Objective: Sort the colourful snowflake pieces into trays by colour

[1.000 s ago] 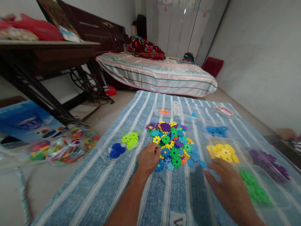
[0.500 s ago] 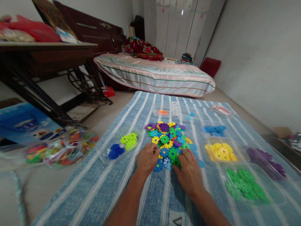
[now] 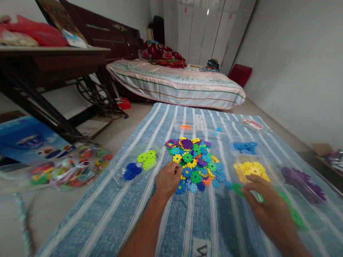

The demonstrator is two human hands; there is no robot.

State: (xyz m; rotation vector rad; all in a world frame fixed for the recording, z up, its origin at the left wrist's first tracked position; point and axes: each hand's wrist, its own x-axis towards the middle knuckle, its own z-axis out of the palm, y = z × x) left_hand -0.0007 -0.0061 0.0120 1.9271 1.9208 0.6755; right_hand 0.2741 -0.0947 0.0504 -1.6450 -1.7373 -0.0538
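A heap of mixed coloured snowflake discs [image 3: 195,160] lies on a blue striped cloth [image 3: 171,221]. My left hand [image 3: 168,178] rests curled at the heap's near left edge, its fingers closed on something I cannot make out. My right hand [image 3: 265,207] is to the right of the heap, pinching a green disc [image 3: 237,188] above the clear tray of green discs [image 3: 294,214]. Beside it are trays of yellow discs [image 3: 250,169], purple discs [image 3: 302,180] and light blue discs [image 3: 244,146].
A clear tray with lime and dark blue discs [image 3: 139,164] sits left of the heap. A bag of mixed discs [image 3: 72,167] lies on the floor at left by a dark table [image 3: 50,60]. A mattress [image 3: 174,84] lies beyond the cloth.
My right hand went from the trays to the heap, took a green disc, and has swung back right over the green tray. My left hand has stayed put.
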